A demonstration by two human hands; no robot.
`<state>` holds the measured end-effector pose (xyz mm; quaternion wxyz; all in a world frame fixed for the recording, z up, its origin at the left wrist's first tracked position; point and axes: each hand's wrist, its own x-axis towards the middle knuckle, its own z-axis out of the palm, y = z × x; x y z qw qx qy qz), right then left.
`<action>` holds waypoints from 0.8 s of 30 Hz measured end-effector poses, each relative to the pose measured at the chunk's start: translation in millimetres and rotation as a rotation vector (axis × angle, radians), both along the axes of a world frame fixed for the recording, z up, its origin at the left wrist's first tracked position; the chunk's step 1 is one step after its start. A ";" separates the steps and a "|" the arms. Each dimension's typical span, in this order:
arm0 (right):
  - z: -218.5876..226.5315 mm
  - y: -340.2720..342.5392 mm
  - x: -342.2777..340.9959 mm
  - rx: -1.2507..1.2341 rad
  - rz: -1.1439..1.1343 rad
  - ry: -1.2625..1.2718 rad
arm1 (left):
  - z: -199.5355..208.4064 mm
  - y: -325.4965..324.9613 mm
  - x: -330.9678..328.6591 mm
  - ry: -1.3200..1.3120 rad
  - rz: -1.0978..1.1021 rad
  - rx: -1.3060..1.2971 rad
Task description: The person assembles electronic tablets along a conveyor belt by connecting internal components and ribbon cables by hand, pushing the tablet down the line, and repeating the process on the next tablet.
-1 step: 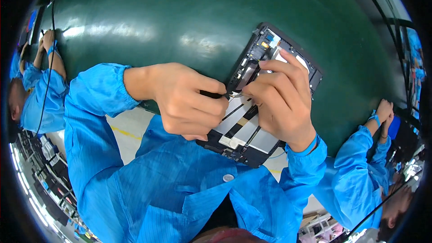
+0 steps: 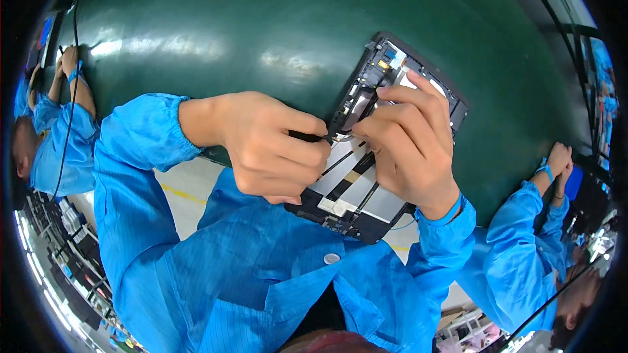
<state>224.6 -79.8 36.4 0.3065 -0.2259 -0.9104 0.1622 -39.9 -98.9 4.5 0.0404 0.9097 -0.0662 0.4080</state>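
Observation:
An opened tablet [image 2: 392,204] lies tilted at the near edge of the table, its inside facing up. White battery panels, dark ribbon cables and small circuit parts show in it. My left hand [image 2: 271,147] is closed at the tablet's left side, thumb and forefinger pinched together by its edge. My right hand [image 2: 412,140] reaches over the tablet from the right, thumb and forefinger also pinched, other fingers curled above the far half. A thin pale strand [image 2: 341,138] shows between the two pinches. What either hand's fingertips hold is hidden.
The green table [image 2: 216,19] stretches beyond the tablet. Co-workers in blue sit on both sides, with one person's hands [image 2: 70,59] at the far left and another's [image 2: 559,160] at the right. A black cable [image 2: 76,33] hangs at the left.

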 end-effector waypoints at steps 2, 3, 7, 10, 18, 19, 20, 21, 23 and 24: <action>-2.1 2.9 0.3 -0.010 -0.007 0.019 | 2.9 3.0 -1.6 0.026 0.028 0.001; -2.6 3.0 0.8 -0.019 -0.007 0.038 | 2.7 4.6 -1.2 0.025 0.023 0.000; -2.1 4.0 0.5 -0.019 -0.032 0.040 | 4.9 15.3 -6.5 0.036 0.086 -0.008; -1.6 5.5 0.5 -0.038 -0.053 0.059 | 9.0 16.6 -8.2 0.119 0.125 -0.019; -1.4 4.7 2.4 -0.070 -0.093 0.069 | 12.8 20.6 -13.2 0.182 0.199 0.037; -1.3 4.9 2.5 -0.068 -0.095 0.070 | 13.0 21.0 -13.3 0.182 0.198 0.039; -1.4 5.0 2.7 -0.066 -0.094 0.073 | 13.0 21.2 -13.4 0.188 0.191 0.044; -1.4 5.1 2.9 -0.065 -0.094 0.075 | 12.9 21.6 -13.1 0.193 0.183 0.049; -1.4 5.9 4.4 -0.067 -0.086 0.071 | 12.2 21.5 -11.6 0.167 0.171 0.026; -1.3 6.3 4.9 -0.071 -0.079 0.067 | 11.7 21.4 -11.0 0.140 0.157 0.002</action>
